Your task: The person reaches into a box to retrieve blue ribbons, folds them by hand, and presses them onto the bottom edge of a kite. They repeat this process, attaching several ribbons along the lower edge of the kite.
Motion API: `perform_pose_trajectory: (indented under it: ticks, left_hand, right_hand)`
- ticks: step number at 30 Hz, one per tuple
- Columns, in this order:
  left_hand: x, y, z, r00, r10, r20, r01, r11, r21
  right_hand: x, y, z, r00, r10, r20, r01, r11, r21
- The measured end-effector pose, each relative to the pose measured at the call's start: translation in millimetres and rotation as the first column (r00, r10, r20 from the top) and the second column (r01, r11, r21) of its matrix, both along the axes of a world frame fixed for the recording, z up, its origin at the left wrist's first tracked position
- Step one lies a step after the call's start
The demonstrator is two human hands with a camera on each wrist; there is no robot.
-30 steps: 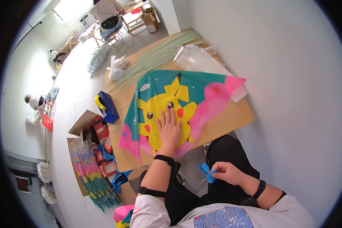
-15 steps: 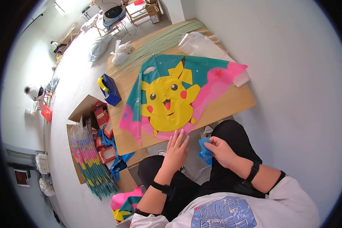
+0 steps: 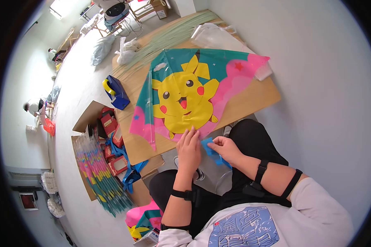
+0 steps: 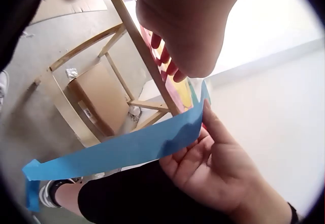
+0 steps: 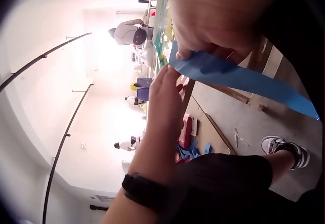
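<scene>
A kite (image 3: pixel 218 88) with a yellow cartoon figure, teal top and pink lower border lies spread on the wooden table. My left hand (image 3: pixel 189 150) touches its lower edge at the table's near side, fingers extended. Close by on the right, my right hand (image 3: pixel 228 150) pinches the end of a blue ribbon (image 3: pixel 208 146) between thumb and fingers. In the left wrist view the ribbon (image 4: pixel 117 150) stretches away from the right hand (image 4: pixel 218 168) as a long flat strip, bent at its far end. The ribbon's held end is beside the left fingertips in the right wrist view.
A blue tape dispenser (image 3: pixel 118 92) stands at the table's left edge. Thin green sticks (image 3: pixel 173 35), a white bag (image 3: pixel 127 51) and clear plastic sleeves (image 3: pixel 212 35) lie at the back. Left of the table, an open carton (image 3: pixel 88 123) holds red boxes, blue ribbons and wrapped kites.
My left hand has drawn back from the middle of the kite to its lower edge. My right hand has brought the blue ribbon up and left, close to that edge.
</scene>
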State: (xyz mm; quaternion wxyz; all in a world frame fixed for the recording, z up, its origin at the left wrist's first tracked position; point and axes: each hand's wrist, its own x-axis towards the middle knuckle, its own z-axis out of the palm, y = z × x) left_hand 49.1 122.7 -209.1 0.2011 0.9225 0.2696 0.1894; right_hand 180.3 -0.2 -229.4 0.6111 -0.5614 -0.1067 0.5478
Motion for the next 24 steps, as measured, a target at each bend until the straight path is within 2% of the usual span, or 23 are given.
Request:
perform_pose_trajectory:
  ticks: [1, 3, 4, 6, 9, 14, 22, 24]
  left_hand:
    - [-0.5, 4.2, 1.7, 1.000, -0.008, -0.005, 0.008, 1.000, -0.007]
    - [-2.0, 18.0, 6.7, 0.989, 0.006, 0.145, 0.029, 0.971, -0.238]
    - [-1.3, 22.4, 12.1, 0.990, 0.003, 0.141, 0.032, 0.969, -0.247]
    - [1.8, 30.9, 17.9, 0.987, -0.053, 0.150, 0.106, 0.923, -0.370]
    - [7.0, 38.8, 14.4, 0.985, -0.051, 0.163, 0.107, 0.929, -0.355]
    - [14.6, 40.6, 18.9, 0.987, -0.073, 0.144, 0.116, 0.941, -0.318]
    - [28.0, 50.8, 13.7, 0.997, -0.042, 0.064, 0.056, 0.969, -0.240]
    - [29.1, 55.2, 6.1, 0.998, -0.034, 0.058, 0.049, 0.960, -0.276]
  right_hand:
    - [-0.5, 0.0, 1.8, 0.999, 0.042, 0.034, -0.042, 0.999, -0.003]
    - [-3.7, -0.5, 3.8, 0.995, 0.080, 0.062, -0.079, 0.997, -0.018]
    - [-5.9, -0.9, 3.9, 0.994, 0.085, 0.073, -0.084, 0.996, -0.010]
    - [-7.6, -0.2, 2.2, 0.993, 0.092, 0.077, -0.091, 0.996, -0.009]
    - [-6.5, 1.9, 0.0, 0.990, 0.110, 0.093, -0.110, 0.994, -0.004]
    - [-5.2, 1.6, 4.5, 0.993, 0.114, 0.023, -0.114, 0.993, 0.002]
    - [-1.8, 9.2, -11.3, 0.992, 0.122, 0.015, -0.120, 0.990, -0.080]
    - [-0.9, 10.8, -13.8, 0.994, 0.113, 0.000, -0.112, 0.989, -0.097]
